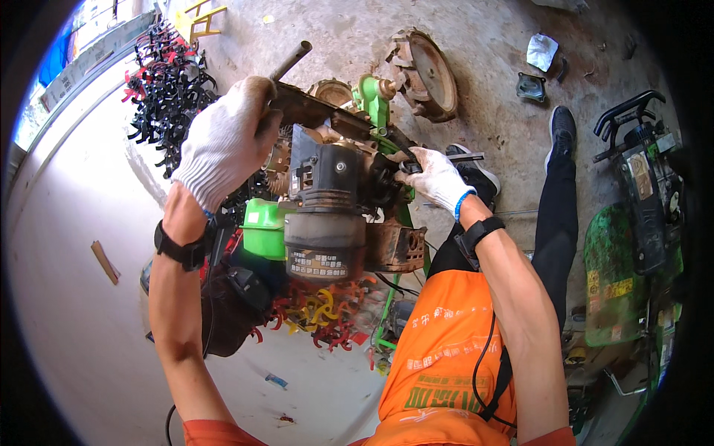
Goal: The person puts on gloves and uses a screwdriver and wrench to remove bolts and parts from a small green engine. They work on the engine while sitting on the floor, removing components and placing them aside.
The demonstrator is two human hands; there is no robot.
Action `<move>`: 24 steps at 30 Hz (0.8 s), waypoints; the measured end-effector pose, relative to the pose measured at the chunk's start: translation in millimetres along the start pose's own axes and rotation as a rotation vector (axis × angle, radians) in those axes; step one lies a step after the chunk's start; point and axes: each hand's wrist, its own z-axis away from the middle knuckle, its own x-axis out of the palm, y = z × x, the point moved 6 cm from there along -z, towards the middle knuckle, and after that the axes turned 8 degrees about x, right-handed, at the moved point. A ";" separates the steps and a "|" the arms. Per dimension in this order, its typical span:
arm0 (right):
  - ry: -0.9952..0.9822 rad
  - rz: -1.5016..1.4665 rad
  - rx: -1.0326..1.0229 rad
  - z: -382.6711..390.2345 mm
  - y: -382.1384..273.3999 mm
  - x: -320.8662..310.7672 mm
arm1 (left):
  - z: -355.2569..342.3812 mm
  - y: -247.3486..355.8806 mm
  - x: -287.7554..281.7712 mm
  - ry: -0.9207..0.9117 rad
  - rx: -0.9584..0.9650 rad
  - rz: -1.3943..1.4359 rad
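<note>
A small engine machine with a black air-filter canister (325, 245), a bright green tank (265, 229) and a rusty muffler guard (398, 247) stands in front of me. My left hand (232, 141), in a white knit glove, is closed around a dark, dirty metal bar (316, 111) along the machine's top. A round tube (291, 61) sticks up past its fingers. My right hand (437, 178), also gloved, has its fingers closed at a black part on the engine's right side; what they pinch is mostly hidden. A flat silver metal piece (468, 157) shows just beyond it.
A lugged metal wheel (424, 76) is behind the machine. Black and red tiller blades (167, 93) pile up at left; red and yellow ones (323, 308) lie below the engine. A second green machine (617, 275) stands at right. A yellow stool (199, 20) is far back.
</note>
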 end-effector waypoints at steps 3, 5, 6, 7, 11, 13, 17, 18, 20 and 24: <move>-0.006 0.077 0.078 9.0 -9.5 -8.5 | -16.3 10.9 18.9 -0.081 0.087 -0.031; -0.050 0.111 0.026 10.9 -19.6 -8.5 | -20.1 19.8 33.9 -0.187 0.157 -0.084; -0.061 0.129 0.009 10.3 -22.3 -10.1 | -20.8 22.1 40.7 -0.237 0.170 -0.073; -0.001 0.165 0.020 11.9 -22.5 -12.6 | -16.6 25.8 39.9 -0.196 0.186 -0.078; 0.018 0.138 -0.021 12.4 -24.6 -12.5 | 6.4 26.0 34.7 -0.134 0.141 -0.043; 0.037 0.150 -0.001 13.2 -22.8 -13.0 | 22.6 30.7 32.6 -0.082 0.165 -0.038; 0.038 0.154 -0.011 14.1 -22.0 -12.9 | 68.4 39.7 30.1 -0.047 0.155 -0.003; 0.047 0.156 -0.025 13.6 -22.0 -13.0 | 81.4 41.5 29.2 -0.019 0.160 0.020; 0.045 0.152 -0.034 12.0 -19.5 -12.4 | 111.3 42.6 31.2 0.024 0.118 0.010; 0.050 0.147 -0.044 7.0 -13.8 -9.6 | 177.4 35.5 41.6 0.116 0.095 0.078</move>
